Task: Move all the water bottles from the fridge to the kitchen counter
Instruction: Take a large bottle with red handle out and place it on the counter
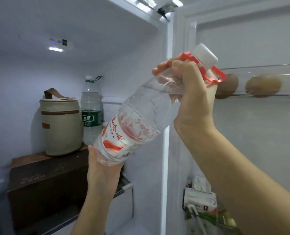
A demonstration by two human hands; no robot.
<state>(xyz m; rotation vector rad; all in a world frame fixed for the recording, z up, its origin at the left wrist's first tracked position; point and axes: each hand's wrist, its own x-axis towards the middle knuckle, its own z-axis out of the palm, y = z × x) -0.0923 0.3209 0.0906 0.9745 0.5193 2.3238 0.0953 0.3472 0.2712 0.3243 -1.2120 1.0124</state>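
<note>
A person's two hands hold a large water bottle [141,116] in the middle of the frame, in front of the open fridge [39,22]. The bottle is tilted, with its white cap [204,55] toward the upper right and its base toward the lower left. It is clear, with a red and white label round the lower half and a red handle [215,73] looped about the neck.

The right hand [191,92] comes in from the lower right. Its fingers are curled tightly round the bottle's neck and shoulder, just below the cap, and it touches the red handle. The left hand [103,168] rises from the bottom centre and cups the bottle's base, wrapping up on both sides of it. Its fingertips are hidden behind the bottle.

A second water bottle [90,106], slimmer and with a green label, stands upright at the back of the fridge, left of centre. Just beside it on the left sits a beige cylindrical bag [61,126] with a brown strap. The bag rests on a dark brown box [47,180] at the lower left.

At the right of the frame, a clear door shelf [259,68] holds a row of brown eggs [263,85]. White cartons [202,199] sit in a lower door compartment at the bottom right.
</note>
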